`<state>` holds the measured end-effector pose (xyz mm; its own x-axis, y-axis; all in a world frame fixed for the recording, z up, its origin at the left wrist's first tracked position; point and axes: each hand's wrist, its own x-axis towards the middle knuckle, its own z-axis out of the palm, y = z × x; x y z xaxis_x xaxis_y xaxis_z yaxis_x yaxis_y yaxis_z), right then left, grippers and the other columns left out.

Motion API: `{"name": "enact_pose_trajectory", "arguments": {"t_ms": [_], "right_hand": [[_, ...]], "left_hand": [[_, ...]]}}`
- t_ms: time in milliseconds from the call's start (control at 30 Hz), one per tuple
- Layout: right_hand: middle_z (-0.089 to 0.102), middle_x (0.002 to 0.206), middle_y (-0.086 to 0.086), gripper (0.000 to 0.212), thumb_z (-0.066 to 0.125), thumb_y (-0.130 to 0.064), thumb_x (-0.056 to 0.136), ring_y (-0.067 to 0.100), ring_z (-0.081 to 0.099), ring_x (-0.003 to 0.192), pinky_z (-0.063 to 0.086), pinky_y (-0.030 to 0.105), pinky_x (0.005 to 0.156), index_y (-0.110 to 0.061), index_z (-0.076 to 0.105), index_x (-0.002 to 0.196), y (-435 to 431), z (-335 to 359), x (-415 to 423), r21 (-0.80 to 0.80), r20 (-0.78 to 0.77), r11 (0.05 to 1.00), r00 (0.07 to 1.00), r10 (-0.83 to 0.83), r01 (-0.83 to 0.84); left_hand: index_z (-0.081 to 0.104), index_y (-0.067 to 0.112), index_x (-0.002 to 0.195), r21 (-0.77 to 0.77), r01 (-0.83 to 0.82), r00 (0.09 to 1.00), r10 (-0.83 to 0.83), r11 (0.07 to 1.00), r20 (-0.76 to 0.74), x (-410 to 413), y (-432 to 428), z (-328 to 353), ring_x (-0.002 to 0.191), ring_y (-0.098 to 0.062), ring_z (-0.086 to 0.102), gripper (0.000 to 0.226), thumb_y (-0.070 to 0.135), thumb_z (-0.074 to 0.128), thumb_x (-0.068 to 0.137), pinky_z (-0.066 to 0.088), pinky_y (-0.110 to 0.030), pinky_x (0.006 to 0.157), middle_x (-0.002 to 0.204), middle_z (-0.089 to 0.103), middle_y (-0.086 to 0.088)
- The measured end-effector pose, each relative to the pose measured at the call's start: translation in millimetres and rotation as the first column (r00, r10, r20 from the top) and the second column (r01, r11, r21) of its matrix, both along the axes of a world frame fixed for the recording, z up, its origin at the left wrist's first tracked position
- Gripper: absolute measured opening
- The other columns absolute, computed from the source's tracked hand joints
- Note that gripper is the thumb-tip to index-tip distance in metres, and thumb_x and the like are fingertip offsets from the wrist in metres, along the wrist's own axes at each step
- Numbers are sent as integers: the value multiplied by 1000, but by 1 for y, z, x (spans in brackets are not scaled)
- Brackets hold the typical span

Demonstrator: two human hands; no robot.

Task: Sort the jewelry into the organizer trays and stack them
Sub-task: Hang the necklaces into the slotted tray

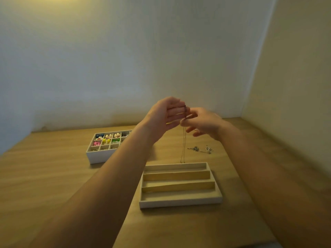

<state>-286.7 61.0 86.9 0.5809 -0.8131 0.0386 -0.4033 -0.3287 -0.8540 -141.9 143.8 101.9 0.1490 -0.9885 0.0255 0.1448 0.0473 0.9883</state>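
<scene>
- The step in hand, as I judge it, is to straighten the necklace chain (183, 145) and lay it into one long slot of the three-slot tray (179, 203), which stands at the lower centre of the frame.
- To do it well, keep the chain hanging free until it has no twist. Then bring its lower end over one end of a slot and lower the hands slowly along the slot, so that the chain lies in a line and not in a heap.
- The chain hangs as a thin double strand from the hands at the centre of the frame. Its lower end is close to the far rim of the tray, and I cannot tell if it touches the wooden table (53, 185).
- The left hand (166, 113) is raised with the palm turned to the right of the frame. Its fingers are nearly straight and pressed together, and it seems to pinch the top of the chain at the fingertips, but the view is blurred there.
- The right hand (202, 122) is just beside it, slightly lower. Thumb and forefinger pinch the chain, and the other fingers are spread and loosely bent.
- Both forearms reach forward from the bottom corners of the frame.
- The grid tray (100, 157) at centre left already holds coloured pieces. Loose jewelry pieces (200, 149) lie on the table right of the chain, not yet sorted.
</scene>
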Motion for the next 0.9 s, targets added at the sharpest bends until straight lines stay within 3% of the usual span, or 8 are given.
{"name": "enact_pose_trajectory", "arguments": {"t_ms": [167, 300, 467, 667, 800, 900], "right_hand": [[68, 117, -2, 16, 68, -30, 96, 19, 59, 108, 48, 33, 84, -25, 70, 111, 4, -13, 5, 39, -35, 996, 996, 85, -83], [73, 109, -6, 21, 59, -36, 102, 17, 64, 109, 52, 37, 94, -21, 73, 105, 4, -30, 5, 23, -78, 995, 992, 102, -100], [76, 109, -4, 20, 64, -33, 100, 17, 67, 111, 53, 35, 95, -16, 74, 107, -6, -54, -12, 103, -93, 987, 987, 130, -120], [76, 109, 8, 15, 63, -23, 99, 23, 72, 104, 56, 38, 93, -9, 69, 99, -13, -77, -40, 355, 112, 925, 988, 106, -139], [69, 90, 11, 15, 67, -22, 91, 21, 68, 78, 57, 33, 75, -7, 66, 96, -14, -89, -47, 477, 273, 860, 961, 49, -180], [68, 85, 9, 21, 68, -18, 87, 18, 66, 71, 59, 31, 69, -3, 67, 102, -14, -95, -47, 512, 350, 831, 936, 29, -218]], "left_hand": [[64, 8, 125, -35, 38, 998, -40, 999, -40, 0, 7, 14, 114, -24, 68, 39, 30, 45, 99, 49, -42, 104, 116, 75, -6], [67, 10, 119, -68, 23, 993, -30, 997, -112, 2, 14, 27, 109, -21, 70, 35, 29, 45, 98, 50, -34, 91, 114, 75, -5], [69, 12, 110, -61, -86, 963, 67, 994, -261, 20, 18, 26, 89, -18, 70, 27, 24, 54, 92, 48, -29, 82, 101, 75, -2], [70, 14, 100, 11, -201, 926, 194, 980, -325, 49, 26, 8, 73, -13, 63, 20, 22, 55, 89, 43, -24, 67, 87, 71, 2], [71, 14, 100, 55, -229, 917, 234, 972, -323, 60, 30, -8, 73, -12, 62, 21, 22, 55, 89, 42, -23, 67, 86, 71, 3], [71, 14, 100, 69, -226, 920, 236, 972, -314, 64, 32, -16, 72, -12, 61, 21, 22, 55, 89, 42, -23, 66, 86, 71, 3]]}}
